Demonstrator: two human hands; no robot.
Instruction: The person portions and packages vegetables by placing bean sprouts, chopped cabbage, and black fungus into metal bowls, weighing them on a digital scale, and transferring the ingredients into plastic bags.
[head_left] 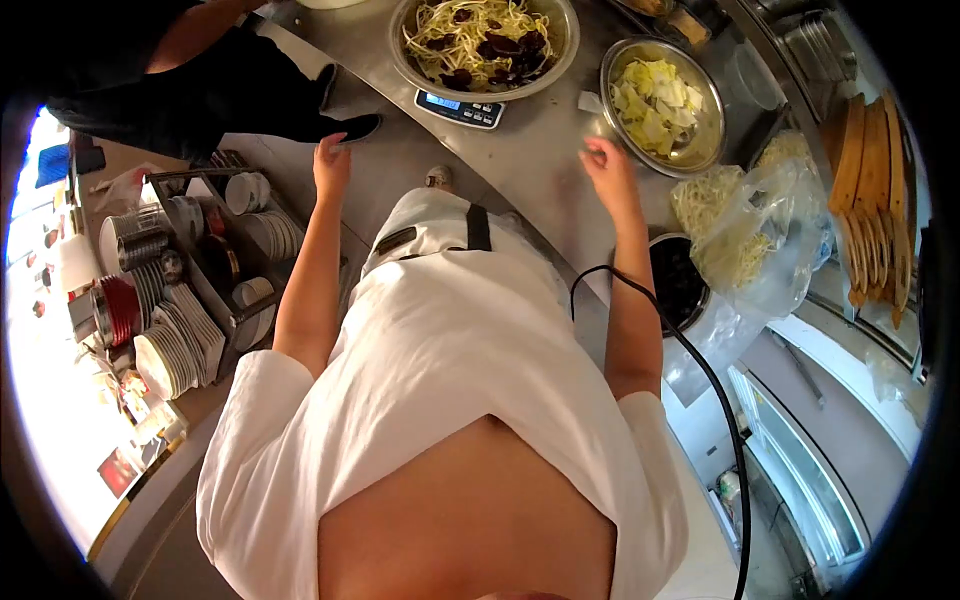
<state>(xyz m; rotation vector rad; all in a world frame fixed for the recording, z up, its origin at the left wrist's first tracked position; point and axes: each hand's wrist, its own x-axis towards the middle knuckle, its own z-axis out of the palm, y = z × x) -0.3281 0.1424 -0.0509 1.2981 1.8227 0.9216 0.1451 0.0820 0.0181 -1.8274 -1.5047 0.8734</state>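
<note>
My left hand (331,168) hangs in the air in front of the counter's edge, holding nothing, its fingers loosely bent and apart. Over the steel counter (540,145) my right hand (607,172) is raised, also without anything in it, its fingers half curled and slightly blurred. Nearest to it stands a steel bowl (708,125) of chopped cabbage (655,100). Farther forward, a large steel bowl (478,96) holds bean sprouts (475,30) with dark reddish-brown pieces among them. This bowl sits on a digital scale (458,108) with a lit blue display.
A plastic bag of bean sprouts (750,230) lies at right, beside a dark-filled container (677,280). Wooden-handled tools (870,200) hang far right. At left are a rack of stacked plates (180,345) and another person's dark-clothed leg (250,95). A black cable (690,350) crosses my right arm.
</note>
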